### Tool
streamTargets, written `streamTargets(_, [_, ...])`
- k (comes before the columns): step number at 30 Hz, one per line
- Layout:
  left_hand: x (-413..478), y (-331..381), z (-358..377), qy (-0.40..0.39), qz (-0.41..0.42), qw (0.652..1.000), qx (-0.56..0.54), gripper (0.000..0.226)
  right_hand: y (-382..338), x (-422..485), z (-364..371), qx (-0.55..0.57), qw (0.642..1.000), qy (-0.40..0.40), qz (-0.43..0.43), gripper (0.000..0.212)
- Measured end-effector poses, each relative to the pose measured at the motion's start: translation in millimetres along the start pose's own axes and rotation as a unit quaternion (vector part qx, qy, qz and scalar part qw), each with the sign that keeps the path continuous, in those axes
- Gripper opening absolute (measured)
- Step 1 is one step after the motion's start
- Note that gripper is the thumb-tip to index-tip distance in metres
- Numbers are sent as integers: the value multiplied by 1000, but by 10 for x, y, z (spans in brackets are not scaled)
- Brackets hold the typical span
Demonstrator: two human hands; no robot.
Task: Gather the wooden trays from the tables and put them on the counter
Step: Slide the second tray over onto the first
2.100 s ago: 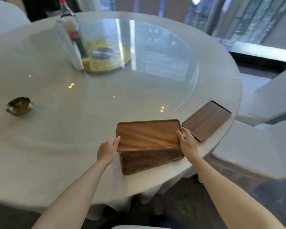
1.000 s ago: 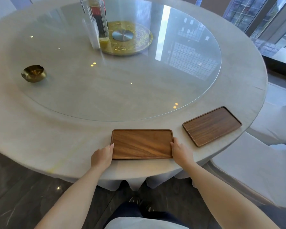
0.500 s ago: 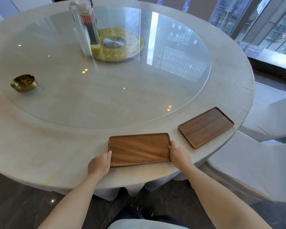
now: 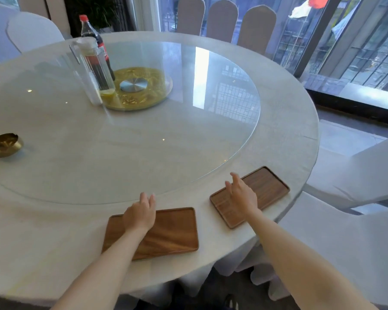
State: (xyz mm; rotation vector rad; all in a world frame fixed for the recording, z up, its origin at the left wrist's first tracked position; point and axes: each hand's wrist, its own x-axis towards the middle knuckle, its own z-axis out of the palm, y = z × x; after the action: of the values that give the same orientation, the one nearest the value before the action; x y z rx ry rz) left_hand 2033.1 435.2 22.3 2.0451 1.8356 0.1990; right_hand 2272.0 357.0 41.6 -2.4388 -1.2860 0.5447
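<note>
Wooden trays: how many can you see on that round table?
2 visible. The lighter tray lies at the near edge under the left hand; it may hide another beneath. The darker tray lies to its right, under the right hand.

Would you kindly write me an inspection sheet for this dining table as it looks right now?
Surface: round white table with a glass turntable.
Job's things: near tray and right tray, both flat at the table's edge.
Clutter: cola bottle, clear pitcher, brass bowl.
Grips: left hand open over the near tray; right hand open over the right tray.
Cables: nothing seen.
Surroundings: covered chairs, windows.
</note>
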Motion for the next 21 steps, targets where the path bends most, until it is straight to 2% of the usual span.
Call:
streamTargets(3, [-111, 583, 262, -12, 1, 1000, -14, 44, 319, 234, -324, 28, 1000, 11, 9, 44])
streamTargets(6, [-215, 1100, 535, -31, -3, 999, -21, 43, 713, 458, -631, 2, 1000, 6, -1, 43])
streamTargets(9, [-289, 1440, 766, -57, -19, 998, -14, 45, 1109, 639, -819, 21, 999, -2, 34, 46])
streamTargets(15, [-412, 1656, 1108, -87, -80, 993, 26, 54, 1661, 844, -821, 41, 995, -59, 76, 49])
streamTargets(21, [-421, 1725, 1187, -73, -116, 989, 52, 54, 1853, 868, -732, 14, 993, -104, 52, 42])
